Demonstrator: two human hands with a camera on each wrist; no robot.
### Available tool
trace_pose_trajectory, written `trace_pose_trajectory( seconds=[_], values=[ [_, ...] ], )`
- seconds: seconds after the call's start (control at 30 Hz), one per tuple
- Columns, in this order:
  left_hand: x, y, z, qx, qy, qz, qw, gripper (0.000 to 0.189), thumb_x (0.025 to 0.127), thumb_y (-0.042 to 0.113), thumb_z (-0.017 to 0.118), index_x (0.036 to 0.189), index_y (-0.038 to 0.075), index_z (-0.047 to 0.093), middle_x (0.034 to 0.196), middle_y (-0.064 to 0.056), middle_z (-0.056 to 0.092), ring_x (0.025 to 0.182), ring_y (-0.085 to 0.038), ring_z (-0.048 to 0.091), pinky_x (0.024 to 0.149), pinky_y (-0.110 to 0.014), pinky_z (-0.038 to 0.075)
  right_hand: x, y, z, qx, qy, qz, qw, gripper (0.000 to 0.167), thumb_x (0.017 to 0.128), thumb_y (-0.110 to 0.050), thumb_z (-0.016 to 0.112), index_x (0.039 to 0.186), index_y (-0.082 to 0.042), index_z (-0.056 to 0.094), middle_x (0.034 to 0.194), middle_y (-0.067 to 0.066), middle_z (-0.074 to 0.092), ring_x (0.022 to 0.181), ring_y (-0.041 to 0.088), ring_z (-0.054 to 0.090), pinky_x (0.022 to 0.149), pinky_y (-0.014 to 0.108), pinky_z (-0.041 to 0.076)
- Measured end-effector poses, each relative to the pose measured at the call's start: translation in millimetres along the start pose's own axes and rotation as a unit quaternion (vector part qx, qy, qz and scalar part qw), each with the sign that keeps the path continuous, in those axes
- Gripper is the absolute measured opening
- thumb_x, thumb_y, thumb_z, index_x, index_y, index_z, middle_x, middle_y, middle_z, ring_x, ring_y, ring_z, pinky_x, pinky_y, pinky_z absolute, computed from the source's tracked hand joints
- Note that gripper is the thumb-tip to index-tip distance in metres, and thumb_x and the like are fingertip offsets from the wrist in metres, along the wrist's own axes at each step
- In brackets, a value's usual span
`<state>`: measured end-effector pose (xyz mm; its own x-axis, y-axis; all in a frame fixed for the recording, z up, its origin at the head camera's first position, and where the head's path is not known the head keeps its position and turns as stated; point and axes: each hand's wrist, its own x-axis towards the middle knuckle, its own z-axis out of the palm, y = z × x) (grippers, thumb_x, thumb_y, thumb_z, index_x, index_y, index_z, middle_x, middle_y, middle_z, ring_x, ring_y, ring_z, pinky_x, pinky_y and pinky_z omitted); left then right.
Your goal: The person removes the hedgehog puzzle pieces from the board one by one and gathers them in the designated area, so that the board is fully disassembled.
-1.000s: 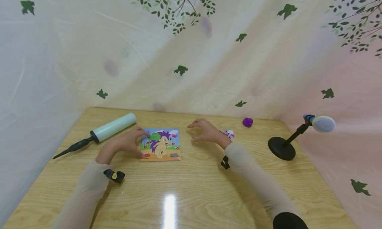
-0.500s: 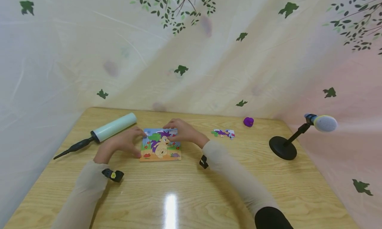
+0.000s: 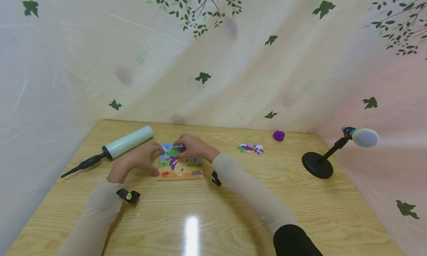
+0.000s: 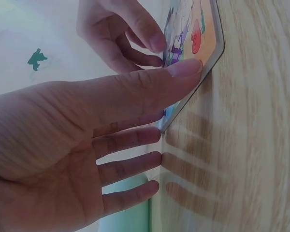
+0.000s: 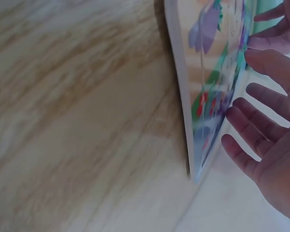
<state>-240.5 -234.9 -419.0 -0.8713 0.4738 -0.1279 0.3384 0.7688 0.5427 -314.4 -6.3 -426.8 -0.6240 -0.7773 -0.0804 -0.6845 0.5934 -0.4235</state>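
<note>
On the left side of the light brown wooden table [image 3: 163,219], a pale green tube with a black pointed handle [image 3: 128,141] lies slanted near the left hand [image 3: 138,157]. That hand's fingers are stretched out, and its thumb rests on the edge of the flat, bright picture board with a purple hedgehog [image 3: 180,168], left of the middle. If the thumb slips, the board could slide. The right hand [image 3: 195,146] reaches over the board, thumb and fingers apart, with nothing in its grip that I can see; I can't tell if its tips touch. A hard poke there could turn the board crooked. Farther right, small purple, white and green puzzle pieces [image 3: 251,148] could scatter if the sleeve swings into them. Then come a small purple lump [image 3: 278,135] and a pale round microphone on a black stand [image 3: 365,137].

The tabletop has wavy wood lines and one bright shiny stripe. Behind it hangs a pale cloth [image 3: 150,63] with dark green birds [image 3: 203,78], pinker at the right.
</note>
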Motion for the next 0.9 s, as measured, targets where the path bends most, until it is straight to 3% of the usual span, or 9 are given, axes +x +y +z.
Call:
trace_pose_trajectory(
  seconds=[0.17, 0.43, 0.9],
  values=[
    [1.0, 0.3, 1.1, -0.008, -0.002, -0.013, 0.9999, 0.07, 0.07, 0.021, 0.092, 0.129, -0.001, 0.062, 0.144, -0.028, 0.051, 0.137, -0.05, 0.043, 0.118, -0.063, 0.034, 5.2, -0.4, 3.5, 0.008, -0.005, 0.017, 0.9998, 0.05, 0.091, -0.022, 0.076, 0.137, -0.006, 0.063, 0.125, 0.008, 0.063, 0.104, 0.014, 0.059, 0.091, 0.022, 0.053],
    [1.9, 0.0, 1.2, -0.015, 0.004, -0.019, 0.9997, 0.067, 0.069, 0.02, 0.093, 0.125, -0.002, 0.063, 0.139, -0.026, 0.056, 0.135, -0.047, 0.047, 0.117, -0.062, 0.035, 10.0, -4.9, 3.4, 0.013, -0.003, 0.011, 0.9998, 0.048, 0.09, -0.02, 0.077, 0.134, -0.005, 0.065, 0.114, 0.006, 0.065, 0.098, 0.015, 0.056, 0.085, 0.021, 0.051],
    [2.2, -1.1, 0.2, -0.014, 0.003, -0.013, 0.9998, 0.062, 0.067, 0.02, 0.095, 0.116, -0.002, 0.065, 0.132, -0.023, 0.059, 0.126, -0.043, 0.053, 0.114, -0.061, 0.039, 14.3, -10.5, 2.6, 0.014, -0.02, 0.039, 0.9989, 0.051, 0.09, -0.017, 0.077, 0.139, -0.009, 0.062, 0.119, 0.004, 0.063, 0.109, 0.016, 0.061, 0.098, 0.024, 0.053]
  ],
)
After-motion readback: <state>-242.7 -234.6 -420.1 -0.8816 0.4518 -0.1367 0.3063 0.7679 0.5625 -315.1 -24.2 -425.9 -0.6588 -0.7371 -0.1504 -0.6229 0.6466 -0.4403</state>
